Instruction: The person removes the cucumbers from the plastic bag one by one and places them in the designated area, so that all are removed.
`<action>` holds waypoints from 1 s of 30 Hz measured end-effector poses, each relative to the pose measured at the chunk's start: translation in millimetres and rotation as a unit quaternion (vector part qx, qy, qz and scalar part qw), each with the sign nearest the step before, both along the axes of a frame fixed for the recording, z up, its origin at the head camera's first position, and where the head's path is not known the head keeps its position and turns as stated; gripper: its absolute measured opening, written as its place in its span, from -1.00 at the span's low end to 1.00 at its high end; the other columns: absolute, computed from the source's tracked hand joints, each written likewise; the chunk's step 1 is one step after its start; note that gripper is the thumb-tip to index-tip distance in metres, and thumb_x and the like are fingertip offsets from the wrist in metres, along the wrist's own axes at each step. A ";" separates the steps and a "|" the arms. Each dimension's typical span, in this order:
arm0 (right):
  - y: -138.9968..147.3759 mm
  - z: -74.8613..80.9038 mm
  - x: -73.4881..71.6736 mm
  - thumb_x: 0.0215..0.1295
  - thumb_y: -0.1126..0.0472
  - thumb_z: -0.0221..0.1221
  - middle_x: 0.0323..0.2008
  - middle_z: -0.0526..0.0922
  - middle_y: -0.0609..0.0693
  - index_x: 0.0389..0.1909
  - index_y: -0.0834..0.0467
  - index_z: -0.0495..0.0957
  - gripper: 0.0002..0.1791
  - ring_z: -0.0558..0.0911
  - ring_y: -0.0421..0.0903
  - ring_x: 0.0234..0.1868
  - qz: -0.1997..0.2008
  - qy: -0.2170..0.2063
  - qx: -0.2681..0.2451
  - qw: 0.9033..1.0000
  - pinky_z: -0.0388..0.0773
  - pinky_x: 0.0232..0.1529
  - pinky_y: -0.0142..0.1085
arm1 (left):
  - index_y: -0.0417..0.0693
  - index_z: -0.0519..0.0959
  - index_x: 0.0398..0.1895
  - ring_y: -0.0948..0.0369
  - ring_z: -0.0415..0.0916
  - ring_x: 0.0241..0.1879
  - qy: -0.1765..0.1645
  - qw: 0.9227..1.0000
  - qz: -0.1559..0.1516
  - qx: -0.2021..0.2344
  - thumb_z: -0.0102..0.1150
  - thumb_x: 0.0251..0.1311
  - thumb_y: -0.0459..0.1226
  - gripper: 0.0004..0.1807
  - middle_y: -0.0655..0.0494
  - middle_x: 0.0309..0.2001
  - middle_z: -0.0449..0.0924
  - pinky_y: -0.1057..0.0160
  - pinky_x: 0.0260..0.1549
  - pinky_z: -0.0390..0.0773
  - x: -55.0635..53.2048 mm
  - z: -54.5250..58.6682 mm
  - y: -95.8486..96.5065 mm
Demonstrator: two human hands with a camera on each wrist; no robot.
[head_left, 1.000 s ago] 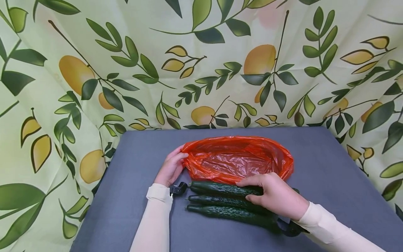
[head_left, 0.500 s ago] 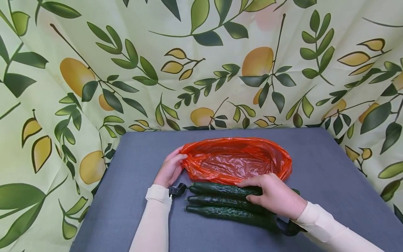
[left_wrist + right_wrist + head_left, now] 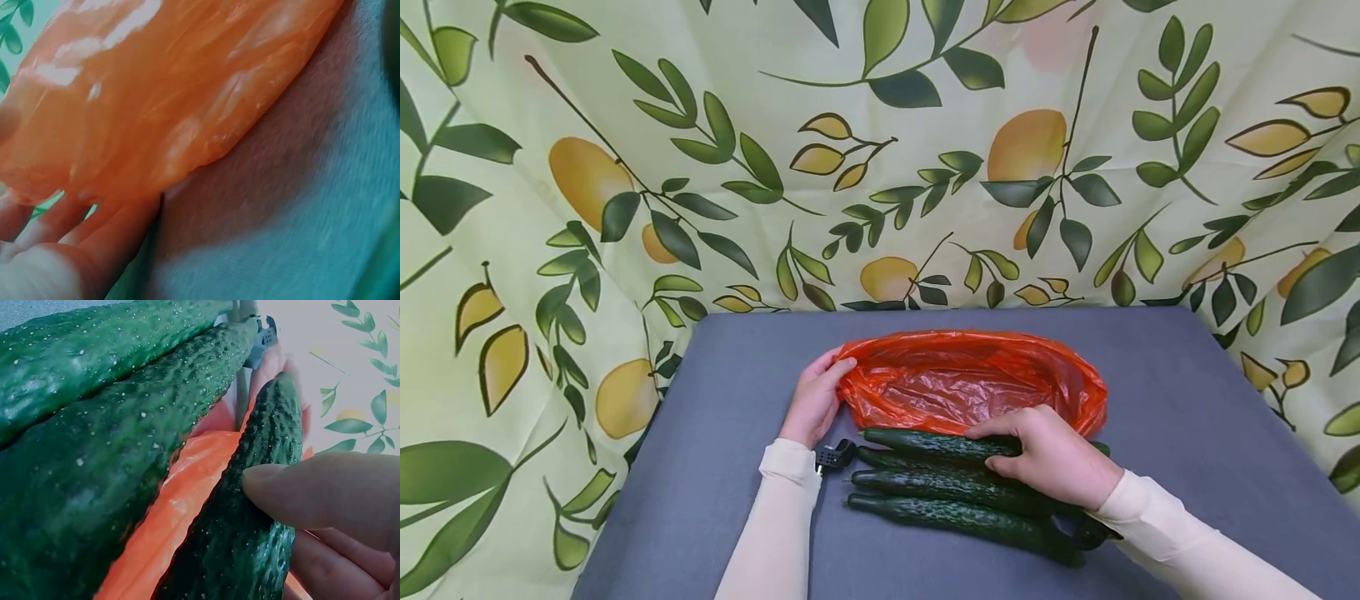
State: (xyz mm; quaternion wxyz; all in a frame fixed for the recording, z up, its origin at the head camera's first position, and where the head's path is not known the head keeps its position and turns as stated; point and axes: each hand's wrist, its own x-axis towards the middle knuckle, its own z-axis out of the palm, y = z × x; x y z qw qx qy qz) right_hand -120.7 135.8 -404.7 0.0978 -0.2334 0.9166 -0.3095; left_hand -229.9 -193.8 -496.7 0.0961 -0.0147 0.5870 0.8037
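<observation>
A red plastic bag [image 3: 958,396] lies with its wide mouth facing up. My left hand [image 3: 814,398] grips its left edge, thumb over the rim; in the left wrist view the fingers [image 3: 106,240] lie behind the film. My right hand [image 3: 1045,454] pinches a dark green cucumber [image 3: 917,440] between thumb and fingers, at the bag's near rim. In the right wrist view this cucumber [image 3: 269,431] is raised apart from the others, with bag film showing between. Three more cucumbers [image 3: 955,514] lie side by side on the near side of it, right ends partly hidden by my right hand.
The grey tabletop [image 3: 737,358] extends around the bag and cucumbers. A leaf-and-fruit patterned cloth [image 3: 880,167] hangs behind and at both sides. A small black wrist camera [image 3: 837,455] sits at my left cuff, close to the cucumbers' left ends.
My right hand has lifted the pinched cucumber slightly toward the bag, uncovering another cucumber beneath it. My left hand keeps its grip on the bag. The head view has shifted a little.
</observation>
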 end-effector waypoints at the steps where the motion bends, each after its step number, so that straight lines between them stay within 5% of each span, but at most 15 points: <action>1: 0.5 0.3 0.0 0.25 0.28 0.48 0.02 0.85 -0.18 0.11 -0.07 0.82 -0.59 0.68 -0.34 -0.15 0.000 -0.002 -0.001 1.000 0.62 -0.17 -0.41 | -0.18 0.52 0.46 -0.10 0.54 0.34 0.000 1.000 0.005 -0.001 0.15 0.57 -0.26 -0.53 -0.17 0.39 0.55 0.29 0.14 0.73 -0.1 -0.1 2.6; 6: 2.4 0.6 -1.8 0.24 0.30 0.48 0.03 0.85 -0.14 0.11 -0.05 0.82 -0.59 0.64 -0.32 -0.21 -0.003 -0.006 -0.003 1.000 0.53 -0.28 -0.43 | -0.24 0.50 0.44 -0.06 0.51 0.38 -0.008 0.999 0.032 0.029 0.10 0.60 -0.23 -0.54 -0.13 0.35 0.57 0.24 0.26 0.68 -1.8 -4.1 9.2; 12: 2.4 -1.1 -6.0 0.22 0.31 0.50 0.03 0.85 -0.18 0.12 -0.08 0.82 -0.56 0.68 -0.34 -0.15 0.002 0.013 0.003 1.000 0.58 -0.20 -0.41 | -0.27 0.50 0.37 -0.01 0.49 0.31 -0.019 0.992 0.097 0.081 0.04 0.63 -0.25 -0.60 -0.03 0.23 0.56 0.08 0.45 0.55 -2.2 -3.0 11.8; 22: -4.3 -1.7 -18.6 0.23 0.30 0.50 0.02 0.85 -0.18 0.10 -0.09 0.82 -0.58 0.66 -0.31 -0.20 0.006 0.012 -0.007 1.000 0.57 -0.25 -0.41 | -0.20 0.63 0.14 -0.07 0.55 0.19 -0.035 0.975 0.197 0.101 0.10 0.59 -0.20 -0.72 0.00 0.06 0.63 -0.04 0.36 0.60 -6.6 8.5 30.6; 30: 0.6 -0.6 -26.5 0.23 0.32 0.50 0.04 0.86 -0.10 0.11 -0.01 0.82 -0.58 0.66 -0.28 -0.18 0.011 0.009 -0.010 1.000 0.56 -0.23 -0.40 | -0.20 0.61 0.20 -0.11 0.54 0.22 -0.011 0.979 0.193 0.061 0.11 0.59 -0.20 -0.68 -0.02 0.07 0.63 -0.04 0.41 0.59 -15.9 14.7 34.1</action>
